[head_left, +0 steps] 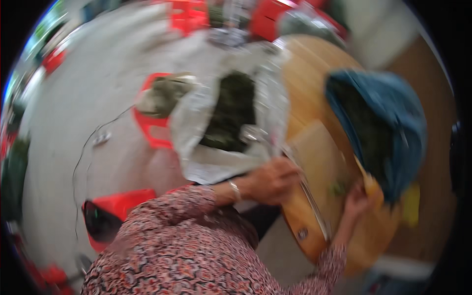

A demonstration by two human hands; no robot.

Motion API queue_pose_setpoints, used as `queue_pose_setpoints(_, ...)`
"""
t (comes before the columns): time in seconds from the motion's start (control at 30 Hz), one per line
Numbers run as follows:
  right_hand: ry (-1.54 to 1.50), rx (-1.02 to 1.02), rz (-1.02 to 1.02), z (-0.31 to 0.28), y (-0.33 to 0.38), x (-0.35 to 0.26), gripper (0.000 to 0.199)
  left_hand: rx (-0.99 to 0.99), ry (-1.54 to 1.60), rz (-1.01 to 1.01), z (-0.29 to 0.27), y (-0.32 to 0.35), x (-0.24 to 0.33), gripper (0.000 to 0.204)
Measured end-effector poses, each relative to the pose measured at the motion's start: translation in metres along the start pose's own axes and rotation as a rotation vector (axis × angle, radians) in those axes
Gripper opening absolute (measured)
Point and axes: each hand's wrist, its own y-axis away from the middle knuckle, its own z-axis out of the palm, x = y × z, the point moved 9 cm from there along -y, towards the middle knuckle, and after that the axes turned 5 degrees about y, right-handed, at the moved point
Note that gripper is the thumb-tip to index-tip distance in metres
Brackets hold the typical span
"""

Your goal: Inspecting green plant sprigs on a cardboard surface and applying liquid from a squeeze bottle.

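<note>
We see a smooth yellow object (374, 192) against our half-curled right hand (355, 201) over the round wooden desk (314, 56); our left hand (276, 181) curls by a crinkled white bag (201, 164). Blur hides whether either grips anything.

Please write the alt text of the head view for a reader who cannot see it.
Blurred view down at a person's two hands: the left hand is beside an open white bag of dark green material, the right hand by a yellow-orange object. A wooden table bears a pale board and an open blue bag.
</note>
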Motion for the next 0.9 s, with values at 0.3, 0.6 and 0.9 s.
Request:
queue_pose_setpoints(0.3, -0.376, 0.052, -0.083, -0.054, -0.142, 0.003, 0.042, -0.04, 0.026, 0.018, 0.014, -0.012, 0.043, 0.033)
queue_pose_setpoints(0.6, -0.373, 0.077, -0.073, -0.048, -0.142, -0.009, 0.039, -0.087, -0.066, 0.056, 0.074, -0.091, 0.063, 0.025)
queue_pose_setpoints(0.9, -0.352, 0.098, -0.091, -0.055, -0.137, -0.008, 0.04, -0.361, -0.204, 0.043, 0.112, -0.085, -0.003, 0.029)
